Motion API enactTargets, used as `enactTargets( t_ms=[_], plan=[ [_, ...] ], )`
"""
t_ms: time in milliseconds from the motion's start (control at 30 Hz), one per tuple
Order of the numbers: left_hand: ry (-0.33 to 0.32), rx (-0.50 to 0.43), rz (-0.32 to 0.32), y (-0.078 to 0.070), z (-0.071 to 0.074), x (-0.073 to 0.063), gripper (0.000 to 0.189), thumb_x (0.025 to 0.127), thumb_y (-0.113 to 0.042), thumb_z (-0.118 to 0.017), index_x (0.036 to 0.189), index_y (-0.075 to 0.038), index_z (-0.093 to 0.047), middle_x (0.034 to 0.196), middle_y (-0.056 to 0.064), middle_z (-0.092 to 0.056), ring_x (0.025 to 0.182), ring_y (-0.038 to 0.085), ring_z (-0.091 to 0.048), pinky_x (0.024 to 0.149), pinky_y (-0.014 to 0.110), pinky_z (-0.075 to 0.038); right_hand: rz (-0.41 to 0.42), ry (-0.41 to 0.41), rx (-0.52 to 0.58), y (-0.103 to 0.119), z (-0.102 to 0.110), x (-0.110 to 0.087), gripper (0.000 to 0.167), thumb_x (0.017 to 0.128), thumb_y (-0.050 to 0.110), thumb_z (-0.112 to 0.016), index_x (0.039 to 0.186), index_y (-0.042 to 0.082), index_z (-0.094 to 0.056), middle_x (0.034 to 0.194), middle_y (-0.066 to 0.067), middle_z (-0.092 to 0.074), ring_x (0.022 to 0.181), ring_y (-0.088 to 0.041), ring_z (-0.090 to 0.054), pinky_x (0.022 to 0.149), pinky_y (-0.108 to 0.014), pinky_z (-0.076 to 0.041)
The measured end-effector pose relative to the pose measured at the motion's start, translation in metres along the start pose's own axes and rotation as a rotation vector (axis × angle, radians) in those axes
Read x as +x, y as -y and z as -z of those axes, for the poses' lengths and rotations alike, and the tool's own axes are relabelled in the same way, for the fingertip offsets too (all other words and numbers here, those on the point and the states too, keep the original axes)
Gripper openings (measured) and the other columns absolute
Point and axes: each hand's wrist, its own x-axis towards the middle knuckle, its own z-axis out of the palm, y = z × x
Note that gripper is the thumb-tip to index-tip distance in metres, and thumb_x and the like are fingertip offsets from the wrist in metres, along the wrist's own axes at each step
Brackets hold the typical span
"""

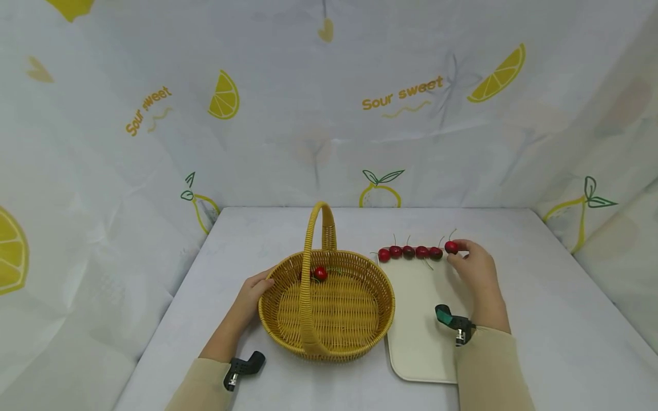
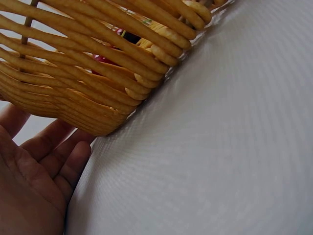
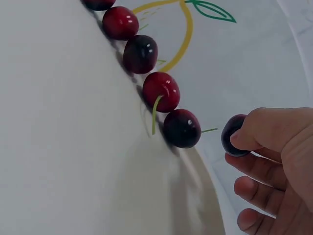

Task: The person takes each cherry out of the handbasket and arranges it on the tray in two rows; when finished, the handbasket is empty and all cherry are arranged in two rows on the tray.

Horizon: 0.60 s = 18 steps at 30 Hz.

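Observation:
My right hand (image 1: pixel 475 268) pinches a dark red cherry (image 3: pixel 234 136) between thumb and finger, above the far right corner of the cream tray (image 1: pixel 418 325). To the left of it, several cherries (image 3: pixel 181 128) with green stems sit in a row along the tray's far edge. My left hand (image 1: pixel 255 291) holds the left side of the yellow wicker basket (image 1: pixel 382 297), its thumb over the rim and its other fingers against the outer wall. Inside the basket, a red cherry (image 1: pixel 320 274) lies near the far side, partly beside the handle; more red shows through the weave.
The basket's tall arched handle (image 1: pixel 307 285) rises over its middle. The tray stands directly to the basket's right, close to its rim. A white cloth covers the table (image 1: pixel 560 342), and a lemon-printed curtain (image 1: pixel 288 148) hangs behind it.

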Motion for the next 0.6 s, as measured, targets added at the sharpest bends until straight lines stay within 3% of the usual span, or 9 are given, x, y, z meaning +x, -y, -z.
enactTargets(
  t_ms=[167,367,600],
  plan=[
    [-0.004,-0.001,-0.006,0.001,0.000,0.000,0.046,0.104,-0.022,-0.049,0.145,-0.005,-0.058,0.148,0.010,-0.056,0.144,0.029,-0.044,0.120,0.046,-0.029,0.007,-0.043,-0.046,-0.011,-0.008,0.002,0.049,0.099,0.017,-0.058,0.141,-0.008,-0.053,0.138,-0.034,-0.052,0.123,-0.052,-0.048,0.102,-0.066,-0.040],
    [0.009,-0.019,0.000,0.001,0.000,0.001,0.046,0.104,-0.023,-0.050,0.145,-0.006,-0.059,0.149,0.011,-0.055,0.145,0.029,-0.042,0.121,0.046,-0.027,0.042,-0.139,-0.165,-0.023,-0.020,0.008,0.045,0.094,0.013,-0.057,0.134,-0.007,-0.060,0.132,-0.035,-0.056,0.116,-0.054,-0.046,0.096,-0.064,-0.037],
    [-0.003,-0.022,-0.001,0.001,0.000,0.001,0.046,0.103,-0.023,-0.051,0.143,-0.005,-0.060,0.147,0.013,-0.057,0.144,0.030,-0.043,0.121,0.047,-0.026,0.063,-0.179,-0.229,-0.027,-0.028,0.012,0.046,0.092,0.011,-0.057,0.134,-0.008,-0.060,0.131,-0.037,-0.050,0.119,-0.057,-0.043,0.098,-0.066,-0.035]
  ],
)
